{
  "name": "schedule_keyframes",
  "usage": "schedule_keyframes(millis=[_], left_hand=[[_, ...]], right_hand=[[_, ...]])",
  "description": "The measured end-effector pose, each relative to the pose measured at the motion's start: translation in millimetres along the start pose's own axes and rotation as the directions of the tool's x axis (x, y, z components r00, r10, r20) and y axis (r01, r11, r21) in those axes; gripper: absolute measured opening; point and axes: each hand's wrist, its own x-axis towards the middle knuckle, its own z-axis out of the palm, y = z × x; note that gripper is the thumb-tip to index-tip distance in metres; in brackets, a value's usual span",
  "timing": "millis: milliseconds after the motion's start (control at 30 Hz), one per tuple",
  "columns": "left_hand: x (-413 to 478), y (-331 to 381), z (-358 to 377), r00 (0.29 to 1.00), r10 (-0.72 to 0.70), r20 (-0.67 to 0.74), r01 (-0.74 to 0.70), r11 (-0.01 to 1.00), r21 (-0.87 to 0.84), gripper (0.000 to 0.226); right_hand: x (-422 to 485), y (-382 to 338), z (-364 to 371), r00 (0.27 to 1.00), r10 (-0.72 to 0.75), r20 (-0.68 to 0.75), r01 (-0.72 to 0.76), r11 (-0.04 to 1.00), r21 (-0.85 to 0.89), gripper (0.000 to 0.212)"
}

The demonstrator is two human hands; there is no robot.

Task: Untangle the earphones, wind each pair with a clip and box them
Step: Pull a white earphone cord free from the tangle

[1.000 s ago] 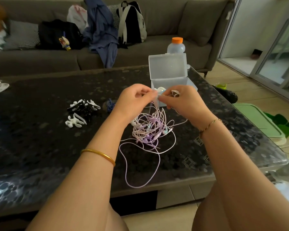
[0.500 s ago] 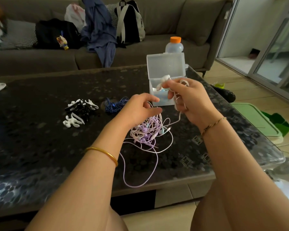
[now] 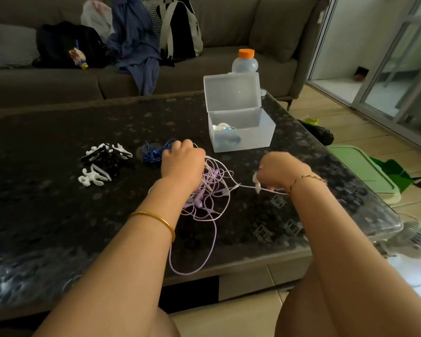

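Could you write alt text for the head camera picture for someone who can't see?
A person's left hand grips a tangle of lilac earphones on a dark table while the right hand holds one white cable. Behind stand an open clear box, blue earphones and black and white clips.

On the dark bench (image 3: 58,215), the left hand (image 3: 182,164) lies knuckles-up, its fingers curled into a tangle (image 3: 212,198) of purple and white earphone cords. The right hand (image 3: 277,172), blurred, grips a white cord (image 3: 247,186) stretched taut from the tangle. Beyond them stands an open box (image 3: 250,139) holding a wound pair (image 3: 223,127). Blue earphones (image 3: 152,152) and black and white clips (image 3: 105,161) lie left of the left hand.
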Motion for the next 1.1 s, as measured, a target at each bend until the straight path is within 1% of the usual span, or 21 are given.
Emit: schedule_keyframes(millis=[133, 200, 267, 300, 333, 400, 467, 500, 533, 567, 633, 700, 767, 800, 833, 867, 933, 967, 1000, 1033, 1100], left_hand=[[2, -6, 0, 0.997, -0.080, -0.001, 0.080, 0.997, -0.022, 0.032], [2, -5, -4, 0.991, -0.103, 0.080, 0.109, 0.991, -0.078, 0.034], [2, -3, -9, 0.972, -0.134, 0.193, 0.167, 0.972, -0.168, 0.038], [2, -2, -14, 0.966, -0.143, 0.217, 0.190, 0.957, -0.217, 0.039], [2, 1, -18, 0.969, -0.148, 0.197, 0.197, 0.945, -0.261, 0.039], [2, 4, -25, 0.991, -0.126, 0.048, 0.135, 0.928, -0.348, 0.035], [2, 8, -26, 0.997, -0.021, -0.069, -0.015, 0.874, -0.486, 0.037], [2, 10, -25, 0.997, 0.035, -0.075, -0.071, 0.823, -0.564, 0.042], [3, 13, -22, 0.995, 0.075, -0.070, -0.103, 0.767, -0.633, 0.046], [4, 14, -19, 0.993, 0.089, -0.082, -0.121, 0.726, -0.677, 0.045], [6, 15, -13, 0.992, 0.041, -0.119, -0.114, 0.691, -0.713, 0.032], [9, 12, -7, 0.995, 0.009, -0.096, -0.074, 0.709, -0.702, 0.023], [10, 7, -4, 0.998, 0.007, -0.059, -0.044, 0.760, -0.649, 0.008], [11, 3, -3, 0.998, -0.008, -0.062, -0.033, 0.771, -0.637, 0.005], [11, -1, -6, 0.996, -0.034, -0.082, -0.027, 0.758, -0.652, 0.009], [10, -5, -10, 0.992, -0.060, -0.109, -0.033, 0.721, -0.692, 0.012], [8, -9, -23, 0.983, -0.079, -0.167, -0.085, 0.611, -0.787, 0.013], [6, -9, -29, 0.983, -0.062, -0.173, -0.108, 0.568, -0.816, 0.013], [4, -7, -34, 0.986, -0.031, -0.165, -0.122, 0.544, -0.830, 0.013], [2, -4, -36, 0.989, 0.004, -0.150, -0.129, 0.535, -0.835, 0.012], [0, 3, -37, 0.989, 0.036, -0.142, -0.137, 0.555, -0.820, 0.012]], right_hand=[[-11, 4, -2, 0.939, -0.028, 0.344, 0.017, 0.999, 0.036, 0.037], [-13, 4, -2, 0.925, -0.042, 0.378, 0.075, 0.994, -0.073, 0.039], [-13, 4, -2, 0.957, -0.078, 0.280, 0.102, 0.992, -0.073, 0.026], [-13, 3, -4, 0.977, -0.094, 0.190, 0.090, 0.995, 0.030, 0.021], [-13, 3, -7, 0.991, -0.109, 0.083, 0.095, 0.983, 0.155, 0.019], [-15, 1, -13, 0.980, -0.134, -0.148, 0.176, 0.927, 0.331, 0.020], [-19, -2, -16, 0.924, -0.149, -0.353, 0.291, 0.872, 0.395, 0.019], [-22, -5, -17, 0.891, -0.142, -0.431, 0.347, 0.826, 0.444, 0.017], [-25, -8, -19, 0.868, -0.124, -0.480, 0.400, 0.747, 0.531, 0.015], [-28, -10, -20, 0.865, -0.098, -0.492, 0.439, 0.623, 0.647, 0.013], [-35, -15, -25, 0.899, -0.070, -0.433, 0.436, 0.246, 0.865, 0.011], [-42, -17, -31, 0.923, -0.109, -0.368, 0.356, -0.117, 0.927, 0.013], [-45, -15, -33, 0.946, -0.123, -0.300, 0.243, -0.342, 0.908, 0.015], [-43, -13, -33, 0.968, -0.089, -0.236, 0.186, -0.384, 0.904, 0.015], [-40, -9, -32, 0.986, -0.015, -0.165, 0.150, -0.338, 0.929, 0.016], [-34, -5, -30, 0.991, 0.081, -0.108, 0.121, -0.177, 0.977, 0.018], [-21, 2, -23, 0.978, 0.198, -0.069, 0.002, 0.318, 0.948, 0.019], [-16, 5, -19, 0.978, 0.201, -0.063, -0.049, 0.506, 0.861, 0.015], [-11, 7, -16, 0.980, 0.192, -0.057, -0.078, 0.631, 0.772, 0.011], [-9, 7, -15, 0.983, 0.177, -0.056, -0.087, 0.705, 0.704, 0.009], [-10, 7, -15, 0.992, 0.124, -0.039, -0.071, 0.770, 0.634, 0.017]])
